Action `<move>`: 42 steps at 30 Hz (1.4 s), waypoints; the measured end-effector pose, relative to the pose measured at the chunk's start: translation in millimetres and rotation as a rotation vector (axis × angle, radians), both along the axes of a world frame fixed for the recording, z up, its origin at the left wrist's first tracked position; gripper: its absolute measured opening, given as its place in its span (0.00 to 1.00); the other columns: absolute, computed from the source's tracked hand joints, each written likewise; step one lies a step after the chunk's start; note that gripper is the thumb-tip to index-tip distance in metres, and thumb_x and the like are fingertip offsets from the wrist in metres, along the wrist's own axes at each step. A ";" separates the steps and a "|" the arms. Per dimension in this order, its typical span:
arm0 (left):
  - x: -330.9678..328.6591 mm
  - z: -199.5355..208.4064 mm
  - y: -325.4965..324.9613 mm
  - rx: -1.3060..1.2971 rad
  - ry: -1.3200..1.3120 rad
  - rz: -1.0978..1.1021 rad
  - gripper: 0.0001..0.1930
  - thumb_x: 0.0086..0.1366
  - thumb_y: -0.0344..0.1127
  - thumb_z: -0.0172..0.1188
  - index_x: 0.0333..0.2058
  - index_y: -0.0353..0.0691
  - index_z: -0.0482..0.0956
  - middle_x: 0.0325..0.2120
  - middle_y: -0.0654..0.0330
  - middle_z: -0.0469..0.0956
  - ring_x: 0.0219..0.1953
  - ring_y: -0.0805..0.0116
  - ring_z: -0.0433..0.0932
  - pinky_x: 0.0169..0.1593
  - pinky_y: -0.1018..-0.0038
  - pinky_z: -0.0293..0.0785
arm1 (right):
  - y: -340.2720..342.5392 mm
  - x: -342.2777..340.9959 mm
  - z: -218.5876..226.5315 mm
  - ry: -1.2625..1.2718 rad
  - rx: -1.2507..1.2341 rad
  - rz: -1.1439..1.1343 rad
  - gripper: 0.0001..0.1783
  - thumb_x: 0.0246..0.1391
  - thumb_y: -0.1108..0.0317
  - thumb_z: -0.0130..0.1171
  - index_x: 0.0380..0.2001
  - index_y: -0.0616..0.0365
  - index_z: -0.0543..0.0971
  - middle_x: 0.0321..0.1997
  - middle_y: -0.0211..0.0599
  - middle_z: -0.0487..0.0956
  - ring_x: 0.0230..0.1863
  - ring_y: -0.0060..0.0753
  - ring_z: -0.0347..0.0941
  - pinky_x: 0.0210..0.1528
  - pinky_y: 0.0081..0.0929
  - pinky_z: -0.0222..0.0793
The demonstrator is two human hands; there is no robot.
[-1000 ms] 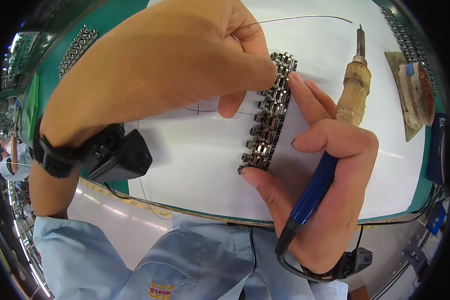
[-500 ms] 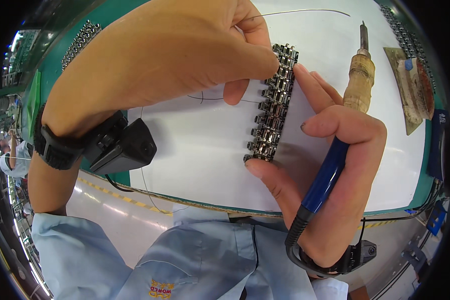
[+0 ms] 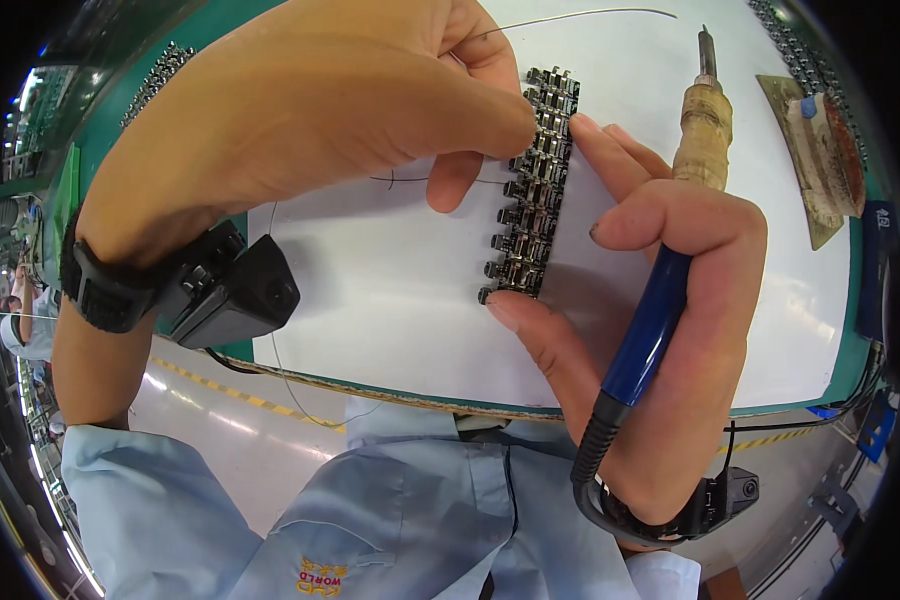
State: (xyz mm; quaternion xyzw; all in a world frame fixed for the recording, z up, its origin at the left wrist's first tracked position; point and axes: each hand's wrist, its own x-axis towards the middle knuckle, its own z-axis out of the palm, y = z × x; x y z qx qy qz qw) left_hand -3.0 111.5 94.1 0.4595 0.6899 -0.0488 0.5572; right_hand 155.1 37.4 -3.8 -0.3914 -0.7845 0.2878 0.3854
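A strip of small metal-cased electronic parts (image 3: 535,190), set side by side in a row, lies slantwise on the white board. My left hand (image 3: 460,90) reaches over it from the left, its thumb at the strip's upper left edge. Thin solder wire (image 3: 580,15) passes through its closed fingers and sticks out beyond them. My right hand (image 3: 710,240) is wrapped around a soldering iron (image 3: 655,320) with a blue handle and a taped front part; the tip points away from me, off the strip. The right thumb touches the strip's near end, and fingertips rest along its right side.
At the right stands a worn holder on a flat plate (image 3: 800,160). More strips of parts (image 3: 160,80) lie at the far left and far right (image 3: 800,45). A white board (image 3: 400,320) covers the green tabletop. The iron's cord (image 3: 585,480) hangs by my right wrist.
The whole view has shifted a little, so strip, hands, iron and holder all appear slightly higher and further left. Both hands keep the same hold.
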 end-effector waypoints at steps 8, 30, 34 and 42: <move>-23.0 -16.1 -5.9 0.082 -0.179 -0.042 0.12 0.68 0.36 0.60 0.28 0.35 0.78 0.16 0.68 0.77 0.15 0.84 0.64 0.20 0.82 0.55 | -0.2 1.6 -7.2 0.004 0.060 0.030 0.35 0.39 0.78 0.77 0.45 0.58 0.63 0.56 0.52 0.76 0.66 0.48 0.69 0.68 0.40 0.59; 24.7 -16.4 -0.4 -0.060 -0.028 0.033 0.12 0.66 0.33 0.59 0.23 0.36 0.78 0.14 0.68 0.75 0.13 0.85 0.60 0.18 0.82 0.51 | 2.2 32.2 -19.8 0.008 0.013 0.035 0.30 0.44 0.83 0.72 0.45 0.59 0.64 0.55 0.55 0.78 0.63 0.47 0.73 0.66 0.38 0.63; 26.2 -22.6 -10.4 0.057 -0.103 0.043 0.12 0.66 0.33 0.59 0.23 0.36 0.77 0.14 0.67 0.75 0.13 0.85 0.60 0.18 0.82 0.52 | 2.0 32.9 -20.0 0.005 0.021 0.044 0.29 0.45 0.83 0.70 0.46 0.59 0.64 0.54 0.56 0.78 0.63 0.47 0.74 0.66 0.38 0.63; 17.3 -16.7 -10.9 0.043 -0.083 0.035 0.14 0.68 0.35 0.59 0.24 0.34 0.78 0.16 0.65 0.77 0.15 0.84 0.63 0.20 0.82 0.55 | -0.5 36.2 -16.5 -0.005 0.028 0.047 0.27 0.47 0.85 0.68 0.46 0.59 0.64 0.54 0.57 0.79 0.62 0.47 0.74 0.66 0.38 0.64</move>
